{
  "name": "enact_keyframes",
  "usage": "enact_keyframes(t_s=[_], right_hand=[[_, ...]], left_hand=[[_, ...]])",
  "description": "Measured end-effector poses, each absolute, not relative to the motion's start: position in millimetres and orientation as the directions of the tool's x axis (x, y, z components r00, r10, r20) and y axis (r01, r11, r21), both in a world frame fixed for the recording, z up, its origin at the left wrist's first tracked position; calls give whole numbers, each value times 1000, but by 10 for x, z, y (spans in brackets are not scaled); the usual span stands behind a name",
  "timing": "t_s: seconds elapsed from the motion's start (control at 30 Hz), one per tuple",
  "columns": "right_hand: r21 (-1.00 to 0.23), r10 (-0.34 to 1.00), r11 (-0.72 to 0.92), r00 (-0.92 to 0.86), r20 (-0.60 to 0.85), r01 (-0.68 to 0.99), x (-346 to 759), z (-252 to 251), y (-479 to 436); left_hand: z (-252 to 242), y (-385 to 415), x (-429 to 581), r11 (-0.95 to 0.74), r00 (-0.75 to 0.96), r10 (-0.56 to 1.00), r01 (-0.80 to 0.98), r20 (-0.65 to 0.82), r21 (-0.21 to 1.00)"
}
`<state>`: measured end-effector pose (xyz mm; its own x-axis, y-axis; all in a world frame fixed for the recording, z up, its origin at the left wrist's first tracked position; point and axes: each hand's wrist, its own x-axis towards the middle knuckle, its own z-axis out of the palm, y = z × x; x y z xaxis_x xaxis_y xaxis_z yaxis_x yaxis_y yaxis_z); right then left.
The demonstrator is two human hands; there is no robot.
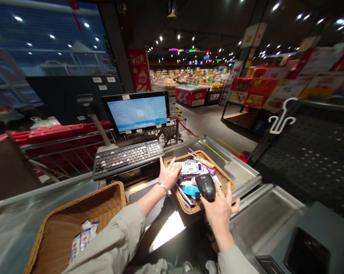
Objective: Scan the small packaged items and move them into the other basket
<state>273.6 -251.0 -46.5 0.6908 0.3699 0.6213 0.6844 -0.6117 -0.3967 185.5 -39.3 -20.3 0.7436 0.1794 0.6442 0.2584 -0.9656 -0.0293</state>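
Nearest, at about 8 o'clock, a wicker basket (pixel 46 243) holds a few white-and-red sachets (pixel 83 235), just past a grey-beige sleeve (pixel 114 243). At about 12 o'clock, the left hand (pixel 169 176) rests on a heaped pile of packets (pixel 191 182) in a second wicker basket (pixel 226 183), its fingers (pixel 172 164) spread and pinching nothing. At about 1 o'clock, the right hand (pixel 219 219) has its fingers (pixel 228 196) fanned apart. A black handheld barcode scanner (pixel 206 186) sits against that hand above the pile, though I cannot tell whether it is gripped.

With so little of the hand closed around it, the scanner looks liable to slip onto the packets. The pile is loose and glossy, so uneven pressure could slide it. Thin sticks (pixel 203 162) lying across the top look easiest to knock over the rim. The packets are mixed, with blue, white and pink printing.

The basket sits on a steel tabletop (pixel 240 171). Beyond, at about 11 o'clock, are a keyboard (pixel 128 158) and a monitor (pixel 137 112); a red freezer (pixel 190 95) stands farther off.
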Motion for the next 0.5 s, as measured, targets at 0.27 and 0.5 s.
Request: enact_keyframes(t_s=[0.27, 0.5], right_hand=[[-426, 284, -655, 727, 626, 623, 2792, -427, -2708], [-406, 254, -684, 719, 647, 607, 2837, -419, -2811]], left_hand=[[-268, -532, 2214, -984, 771, 136, 179, 623, -7], [-303, -591, 2413, -983, 790, 151, 184, 594, 6]])
